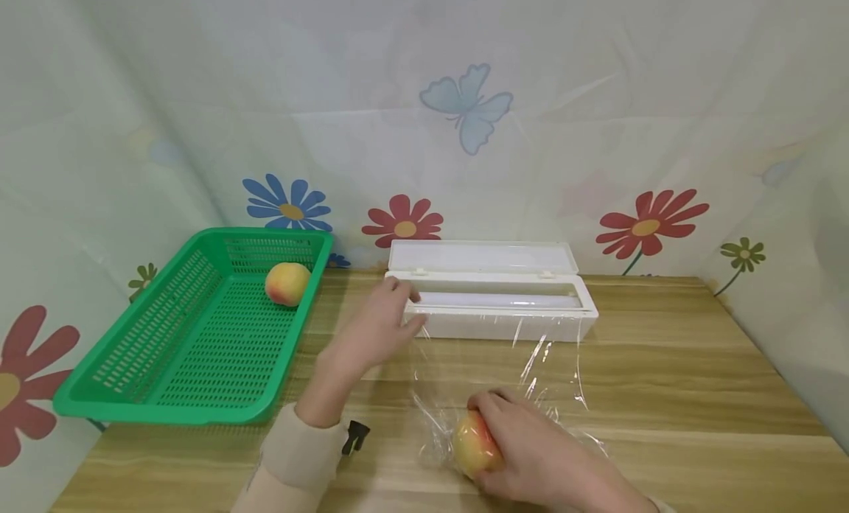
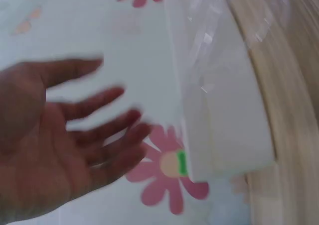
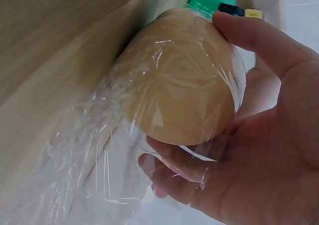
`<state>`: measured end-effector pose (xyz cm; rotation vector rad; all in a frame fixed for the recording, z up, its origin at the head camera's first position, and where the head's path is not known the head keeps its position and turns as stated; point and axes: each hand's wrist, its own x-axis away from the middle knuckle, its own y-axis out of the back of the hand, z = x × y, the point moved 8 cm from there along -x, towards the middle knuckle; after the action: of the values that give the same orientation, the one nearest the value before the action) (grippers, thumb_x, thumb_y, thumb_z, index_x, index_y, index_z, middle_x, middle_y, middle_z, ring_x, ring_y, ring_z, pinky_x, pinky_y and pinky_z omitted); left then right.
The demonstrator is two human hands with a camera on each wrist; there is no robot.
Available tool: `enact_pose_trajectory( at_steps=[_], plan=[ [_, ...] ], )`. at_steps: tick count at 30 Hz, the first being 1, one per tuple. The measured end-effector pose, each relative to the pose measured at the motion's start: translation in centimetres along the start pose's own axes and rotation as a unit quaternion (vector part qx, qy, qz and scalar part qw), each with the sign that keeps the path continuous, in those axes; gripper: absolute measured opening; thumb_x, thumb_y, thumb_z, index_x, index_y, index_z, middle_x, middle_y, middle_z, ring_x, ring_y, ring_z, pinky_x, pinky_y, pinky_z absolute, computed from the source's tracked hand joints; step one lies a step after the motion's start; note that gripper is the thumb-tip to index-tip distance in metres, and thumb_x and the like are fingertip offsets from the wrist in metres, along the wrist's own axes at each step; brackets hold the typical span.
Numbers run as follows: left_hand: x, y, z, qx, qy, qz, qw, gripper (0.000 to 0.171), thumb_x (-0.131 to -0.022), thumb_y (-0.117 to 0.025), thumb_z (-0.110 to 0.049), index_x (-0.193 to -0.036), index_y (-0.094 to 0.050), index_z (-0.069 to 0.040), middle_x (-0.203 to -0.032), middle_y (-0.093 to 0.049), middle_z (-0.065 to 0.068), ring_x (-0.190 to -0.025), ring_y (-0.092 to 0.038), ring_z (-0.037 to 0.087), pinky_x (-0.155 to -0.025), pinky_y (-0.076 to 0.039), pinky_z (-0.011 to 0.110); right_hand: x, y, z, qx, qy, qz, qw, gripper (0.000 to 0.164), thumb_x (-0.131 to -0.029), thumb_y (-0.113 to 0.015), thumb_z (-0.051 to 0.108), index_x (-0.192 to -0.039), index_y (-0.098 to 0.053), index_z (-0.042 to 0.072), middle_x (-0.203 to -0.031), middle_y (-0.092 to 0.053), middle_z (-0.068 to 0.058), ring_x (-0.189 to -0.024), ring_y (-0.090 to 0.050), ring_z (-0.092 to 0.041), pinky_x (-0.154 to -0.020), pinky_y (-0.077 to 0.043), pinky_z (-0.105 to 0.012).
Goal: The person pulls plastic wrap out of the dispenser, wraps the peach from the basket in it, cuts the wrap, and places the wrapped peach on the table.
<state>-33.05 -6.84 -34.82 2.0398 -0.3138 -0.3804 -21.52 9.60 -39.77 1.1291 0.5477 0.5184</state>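
Observation:
My right hand [image 1: 540, 454] grips a peach [image 1: 472, 448] low over the front of the table. Clear cling film [image 3: 107, 160] lies over the peach's surface and bunches around it in the right wrist view. From there the film stretches back to a white cling film dispenser box [image 1: 497, 327], whose lid [image 1: 480, 256] stands raised. A white roll [image 1: 497, 300] lies inside the box. At the box's left end is my left hand [image 1: 378, 321]; in the left wrist view its fingers are spread and bent slightly, holding nothing.
On the left stands a green plastic basket [image 1: 179, 412] with another peach [image 1: 288, 284] in its far right corner. A black buckle [image 1: 355, 438] shows beside my left sleeve [image 1: 298, 454]. Behind the wooden table [image 1: 663, 395] hangs a flower-print curtain [image 1: 570, 152].

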Motion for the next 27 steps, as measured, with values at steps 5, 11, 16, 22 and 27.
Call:
enact_pose_trajectory(
  at_steps=[5,11,16,22,27],
  plan=[
    [2.2,-3.1,-4.1,0.025,-0.091,0.196,0.9761,0.028,-0.098,-0.07,-0.042,-0.101,-0.07,-0.014,-0.091,-0.066,-0.006,-0.082,-0.061,0.012,-0.073,-0.053,0.029,0.0,0.4,0.0,0.017,0.021,-0.025,0.999,0.067,-0.067,-0.09,0.031,-0.122,-0.06,0.008,-0.127,-0.051,-0.003,-0.116,-0.048,-0.021,-0.096,-0.049,-0.046],
    [4.1,-5.2,-5.2,-0.006,-0.105,0.29,0.9513,0.026,-0.086,-0.084,-0.034,-0.089,-0.067,-0.016,-0.084,-0.062,-0.01,-0.076,-0.057,0.007,-0.069,-0.049,0.025,-0.1,0.7,-0.3,-0.008,0.014,-0.026,1.0,0.061,-0.067,-0.091,0.029,-0.119,-0.062,0.012,-0.116,-0.05,0.007,-0.109,-0.047,-0.015,-0.091,-0.048,-0.043],
    [4.7,-6.6,-5.0,-0.027,-0.126,0.312,0.9412,0.018,-0.087,-0.083,-0.02,-0.086,-0.066,-0.015,-0.08,-0.06,-0.01,-0.074,-0.055,0.004,-0.068,-0.048,0.022,-0.2,1.0,-0.9,-0.031,-0.015,-0.021,0.999,0.07,-0.07,-0.092,0.031,-0.127,-0.058,0.007,-0.118,-0.059,0.005,-0.11,-0.054,-0.017,-0.094,-0.049,-0.046],
    [4.5,-7.1,-4.9,-0.022,-0.157,0.309,0.9377,0.016,-0.094,-0.073,-0.008,-0.082,-0.067,-0.017,-0.078,-0.057,-0.011,-0.074,-0.053,0.005,-0.067,-0.046,0.022,-0.3,1.6,-1.3,-0.034,-0.006,-0.031,0.999,0.061,-0.071,-0.092,0.033,-0.116,-0.058,0.011,-0.1,-0.059,0.01,-0.091,-0.054,-0.009,-0.081,-0.049,-0.037],
    [4.3,-7.1,-4.5,0.002,-0.156,0.314,0.9365,0.015,-0.098,-0.069,-0.009,-0.085,-0.067,-0.016,-0.08,-0.058,-0.011,-0.075,-0.053,0.005,-0.068,-0.047,0.022,-0.5,1.8,-1.6,-0.051,0.021,-0.039,0.998,0.052,-0.073,-0.09,0.03,-0.111,-0.059,0.013,-0.094,-0.057,0.013,-0.083,-0.052,-0.005,-0.073,-0.049,-0.029]
  ],
)
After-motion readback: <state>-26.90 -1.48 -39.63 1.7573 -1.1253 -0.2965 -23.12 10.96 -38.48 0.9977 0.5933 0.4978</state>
